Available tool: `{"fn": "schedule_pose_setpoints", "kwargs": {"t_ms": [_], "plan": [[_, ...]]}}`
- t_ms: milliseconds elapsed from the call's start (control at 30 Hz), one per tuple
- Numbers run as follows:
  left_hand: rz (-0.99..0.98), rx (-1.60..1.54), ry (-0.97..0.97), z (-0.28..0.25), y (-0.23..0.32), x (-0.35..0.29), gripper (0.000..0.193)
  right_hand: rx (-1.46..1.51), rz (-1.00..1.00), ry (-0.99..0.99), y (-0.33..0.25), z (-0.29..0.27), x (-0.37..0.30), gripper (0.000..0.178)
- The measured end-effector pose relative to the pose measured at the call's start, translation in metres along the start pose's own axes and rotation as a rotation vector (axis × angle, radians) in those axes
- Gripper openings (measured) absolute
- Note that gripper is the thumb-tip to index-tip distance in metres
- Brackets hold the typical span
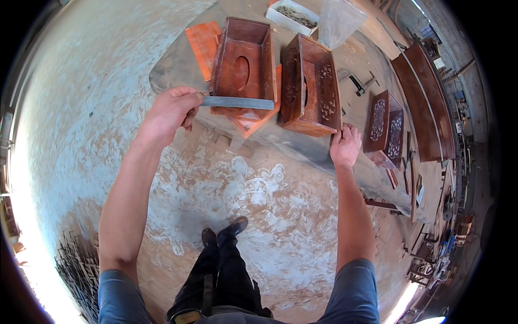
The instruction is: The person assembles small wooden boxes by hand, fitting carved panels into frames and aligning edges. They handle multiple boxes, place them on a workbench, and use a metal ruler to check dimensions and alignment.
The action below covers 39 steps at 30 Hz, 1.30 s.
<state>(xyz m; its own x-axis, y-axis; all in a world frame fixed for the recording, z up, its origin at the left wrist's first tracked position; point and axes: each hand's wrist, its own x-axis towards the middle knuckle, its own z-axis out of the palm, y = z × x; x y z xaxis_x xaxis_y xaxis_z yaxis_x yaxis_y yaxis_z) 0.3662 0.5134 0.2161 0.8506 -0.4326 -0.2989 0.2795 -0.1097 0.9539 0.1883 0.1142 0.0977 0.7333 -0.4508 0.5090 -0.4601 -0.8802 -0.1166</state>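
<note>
My left hand [171, 112] is closed around one end of a flat grey metal bar [237, 102] that looks like a file. The bar reaches to the right across the near end of an open reddish-brown wooden box [226, 81] with an oval cut-out in its bottom. To the right, a second wooden box [311, 127] with carved floral sides stands open and slightly turned. My right hand [347, 147] grips its near right corner with fingers and thumb. Orange-brown wooden panels [202, 46] lie beside and under the first box.
Both boxes stand on a dusty worktable [172, 67]. Farther back are a white tray of small pieces [291, 16] and a clear plastic bag [340, 24]. At the right sit a clamp [356, 83], a smaller carved box [384, 129] and a large curved wooden panel [426, 102].
</note>
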Motion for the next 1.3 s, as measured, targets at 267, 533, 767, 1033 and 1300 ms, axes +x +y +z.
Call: {"fn": "schedule_pose_setpoints", "kwargs": {"t_ms": [267,533,767,1033,1300], "plan": [[-0.001,-0.009,0.016,0.0005,0.0002,0.0024,0.011,-0.002,-0.026,0.024,0.0009,0.0007,-0.0001,0.018],[0.014,-0.012,-0.023,-0.0013,-0.0002,0.0042,0.016,-0.007,-0.007,0.012,-0.0023,-0.0027,-0.0002,0.018],[0.005,-0.002,0.002,0.0005,0.0017,0.0032,0.014,-0.001,-0.01,0.015,-0.0002,-0.0002,0.0,0.019],[-0.011,0.02,0.001,-0.0013,-0.0011,0.0065,0.014,-0.018,0.003,0.003,-0.0017,-0.0015,-0.0002,0.018],[-0.012,0.016,-0.015,-0.0014,-0.0039,0.0085,0.009,-0.009,-0.003,0.015,-0.0004,-0.0016,-0.0004,0.017]]}}
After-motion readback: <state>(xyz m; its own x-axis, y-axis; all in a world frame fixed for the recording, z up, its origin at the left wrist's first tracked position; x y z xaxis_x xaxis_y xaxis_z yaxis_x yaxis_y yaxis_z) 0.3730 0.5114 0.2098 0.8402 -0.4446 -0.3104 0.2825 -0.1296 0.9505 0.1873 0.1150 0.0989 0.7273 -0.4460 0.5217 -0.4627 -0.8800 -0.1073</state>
